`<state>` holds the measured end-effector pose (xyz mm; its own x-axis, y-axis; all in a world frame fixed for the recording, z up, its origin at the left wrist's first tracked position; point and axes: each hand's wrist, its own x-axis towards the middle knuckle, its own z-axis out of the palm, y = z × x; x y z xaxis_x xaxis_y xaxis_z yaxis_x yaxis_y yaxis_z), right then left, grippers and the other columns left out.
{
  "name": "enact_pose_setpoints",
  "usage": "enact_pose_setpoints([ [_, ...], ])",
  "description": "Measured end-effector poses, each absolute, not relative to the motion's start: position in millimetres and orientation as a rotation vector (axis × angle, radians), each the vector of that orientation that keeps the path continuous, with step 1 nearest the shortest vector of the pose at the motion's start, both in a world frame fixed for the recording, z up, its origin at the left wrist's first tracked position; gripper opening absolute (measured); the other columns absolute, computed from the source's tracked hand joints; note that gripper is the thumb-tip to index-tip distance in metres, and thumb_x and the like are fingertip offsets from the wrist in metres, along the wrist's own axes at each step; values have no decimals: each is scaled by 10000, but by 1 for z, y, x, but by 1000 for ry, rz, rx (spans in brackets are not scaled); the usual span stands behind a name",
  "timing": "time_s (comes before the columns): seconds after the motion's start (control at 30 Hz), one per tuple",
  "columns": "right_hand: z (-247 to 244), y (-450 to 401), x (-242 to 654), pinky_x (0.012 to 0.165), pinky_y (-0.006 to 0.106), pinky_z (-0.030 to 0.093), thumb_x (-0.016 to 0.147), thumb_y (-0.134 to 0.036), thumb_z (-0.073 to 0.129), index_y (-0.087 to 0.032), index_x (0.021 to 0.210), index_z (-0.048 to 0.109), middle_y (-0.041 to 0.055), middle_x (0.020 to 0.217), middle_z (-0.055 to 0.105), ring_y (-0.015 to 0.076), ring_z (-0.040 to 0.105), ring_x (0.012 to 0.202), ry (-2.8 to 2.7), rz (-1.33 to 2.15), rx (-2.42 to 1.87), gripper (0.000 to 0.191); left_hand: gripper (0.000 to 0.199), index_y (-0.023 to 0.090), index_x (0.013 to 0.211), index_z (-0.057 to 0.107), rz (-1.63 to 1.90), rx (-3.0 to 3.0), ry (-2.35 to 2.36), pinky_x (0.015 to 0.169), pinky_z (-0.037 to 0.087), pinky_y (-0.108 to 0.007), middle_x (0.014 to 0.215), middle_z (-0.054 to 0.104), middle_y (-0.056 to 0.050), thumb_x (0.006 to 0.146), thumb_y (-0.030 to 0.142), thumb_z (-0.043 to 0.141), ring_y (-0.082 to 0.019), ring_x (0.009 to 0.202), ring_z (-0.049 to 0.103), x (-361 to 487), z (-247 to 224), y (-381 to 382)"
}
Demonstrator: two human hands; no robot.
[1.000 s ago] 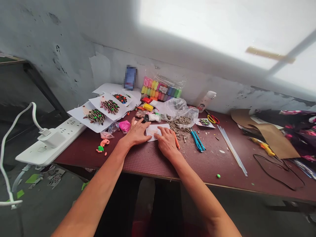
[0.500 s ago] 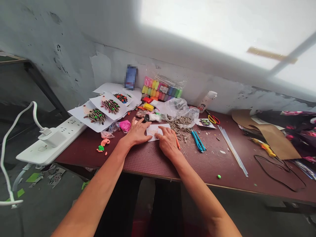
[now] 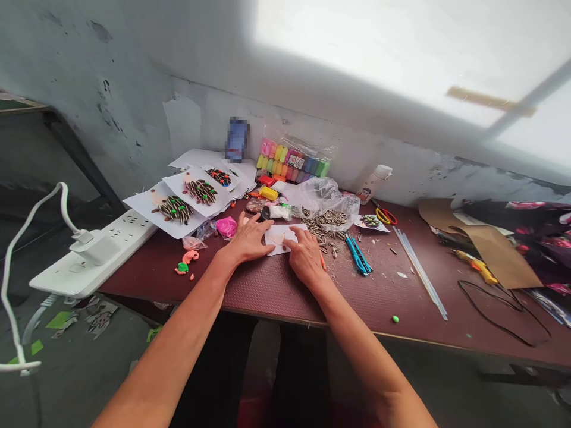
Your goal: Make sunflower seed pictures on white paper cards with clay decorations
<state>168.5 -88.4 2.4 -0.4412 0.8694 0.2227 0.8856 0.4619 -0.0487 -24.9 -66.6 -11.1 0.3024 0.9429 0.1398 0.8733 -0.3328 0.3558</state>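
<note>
Grip open on the left hand (image 3: 248, 239), impossible to tell on the right hand (image 3: 306, 255), both touching one white card (image 3: 276, 233).

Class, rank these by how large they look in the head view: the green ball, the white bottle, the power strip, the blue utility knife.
1. Power strip
2. White bottle and blue utility knife: too alike to rank
3. Green ball

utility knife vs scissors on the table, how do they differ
The utility knife is blue with a straight body; the scissors have looped red and yellow handles. The knife lies nearer the table's front edge, the scissors farther back by the bottle. Both lie on the table.
</note>
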Motion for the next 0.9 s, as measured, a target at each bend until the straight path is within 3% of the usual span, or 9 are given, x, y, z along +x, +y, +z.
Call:
enact_pose_setpoints([
  [0.23, -2, -89, 166, 1006, 415, 398, 966, -122, 458, -212, 1097, 779, 115, 1461, 547, 274, 499, 1239, -2528, -61, -1473, 358, 684, 239, 1432, 510, 489, 2361, 1666, 1242, 40, -610, 1423, 622, -102, 793, 471, 583, -341, 1491, 339, -25, -14, -66],
  [0.5, -5, -85, 169, 1004, 393, 426, 919, -41, 434, -219, 1050, 791, 97, 1379, 604, 229, 558, 1152, -2370, 70, -1440, 421, 664, 271, 1410, 526, 507, 2375, 1672, 1231, 18, -633, 1411, 634, -89, 779, 466, 597, -356, 1478, 359, -25, -14, -65],
  [0.9, -1, -83, 169, 994, 398, 403, 942, -95, 447, -227, 1200, 721, 138, 1454, 521, 273, 493, 1240, -2436, -34, -1604, 398, 674, 259, 1419, 515, 502, 2361, 1658, 1228, 42, -639, 1414, 630, -103, 779, 459, 579, -366, 1485, 343, -25, -14, -65],
])
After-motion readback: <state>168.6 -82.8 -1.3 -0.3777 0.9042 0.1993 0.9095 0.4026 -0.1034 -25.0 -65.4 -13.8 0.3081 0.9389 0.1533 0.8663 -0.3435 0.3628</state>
